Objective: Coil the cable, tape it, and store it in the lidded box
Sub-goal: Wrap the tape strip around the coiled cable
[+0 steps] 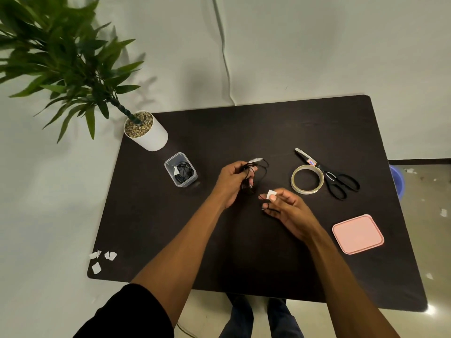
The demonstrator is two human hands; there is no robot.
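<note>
Taping step in hand: left hand (pixel 233 178) grips coiled cable (pixel 251 176) above the counter (pixel 244 252); right hand (pixel 286 208) pinches a tape piece (pixel 271 194) and the cable's loose end. Next, judged: wrap tape round coil, then box (pixel 181 170).

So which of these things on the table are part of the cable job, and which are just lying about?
Part of the job: cable gripped by left hand; tape piece pinched by right hand; tape roll; scissors; clear box; pink lid.
Lying about: potted plant; white scraps at the table corner.
</note>
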